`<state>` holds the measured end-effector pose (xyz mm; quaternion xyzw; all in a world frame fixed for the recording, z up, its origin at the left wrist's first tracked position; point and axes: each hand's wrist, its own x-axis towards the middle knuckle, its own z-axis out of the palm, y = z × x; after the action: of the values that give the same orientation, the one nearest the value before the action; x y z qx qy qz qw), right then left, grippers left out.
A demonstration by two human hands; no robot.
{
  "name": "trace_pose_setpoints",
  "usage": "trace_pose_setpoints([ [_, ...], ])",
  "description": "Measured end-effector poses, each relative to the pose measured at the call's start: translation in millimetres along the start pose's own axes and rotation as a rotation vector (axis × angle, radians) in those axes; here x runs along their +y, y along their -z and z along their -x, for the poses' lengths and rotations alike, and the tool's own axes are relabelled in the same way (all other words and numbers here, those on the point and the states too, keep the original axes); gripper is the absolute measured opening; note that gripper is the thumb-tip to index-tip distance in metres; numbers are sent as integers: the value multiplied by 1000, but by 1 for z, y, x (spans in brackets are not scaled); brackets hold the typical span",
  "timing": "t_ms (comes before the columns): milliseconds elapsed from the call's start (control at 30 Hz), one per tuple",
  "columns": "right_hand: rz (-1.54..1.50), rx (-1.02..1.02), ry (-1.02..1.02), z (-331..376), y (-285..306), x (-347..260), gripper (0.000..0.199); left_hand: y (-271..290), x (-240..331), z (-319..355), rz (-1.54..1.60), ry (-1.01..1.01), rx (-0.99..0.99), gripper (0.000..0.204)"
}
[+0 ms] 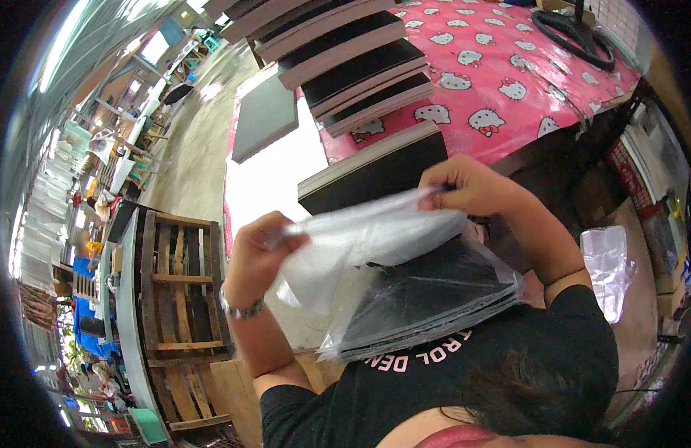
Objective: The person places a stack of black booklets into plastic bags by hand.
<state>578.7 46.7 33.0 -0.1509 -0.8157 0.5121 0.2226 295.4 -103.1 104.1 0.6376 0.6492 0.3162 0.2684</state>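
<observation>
- Nearest the lens sits the person's black shirt with pale lettering, and resting against it a stack of thin black sheets half inside a clear plastic bag.
- Left hand, a metal bracelet on its wrist, is closed in a pinch on the bag's mouth at the near-left side; the fingertips are bunched on the film.
- Right hand is likewise closed, gripping the opposite edge of the bag's mouth, up near the table.
- Between the two hands the film is stretched and blurred, so I cannot tell how far the stack has gone in; its lower right corner clearly shows through the plastic.
- To do this well, I'd judge both pinches should hold the mouth wide and taut, keeping the stack squared against the body so no sheet corner snags or tears the film.
- Beyond the hands, more black stacks lie staggered on a pink table cover printed with cartoon cats.
- Off to the right another clear bag lies on the floor, well apart; a wooden pallet lies to the left.
</observation>
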Motion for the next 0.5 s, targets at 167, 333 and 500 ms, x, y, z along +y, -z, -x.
trace_pose_setpoints([
  [167,148,394,347,-18,-5,4,21,-74,-32,-62,1025,193,90,15],
  [333,510,463,952,-48,-83,-18,28,-131,-14,-72,-53,-449,171,26],
  [500,1051,529,529,-49,-43,-1,14,-146,-18,-81,-1094,-760,470,31],
])
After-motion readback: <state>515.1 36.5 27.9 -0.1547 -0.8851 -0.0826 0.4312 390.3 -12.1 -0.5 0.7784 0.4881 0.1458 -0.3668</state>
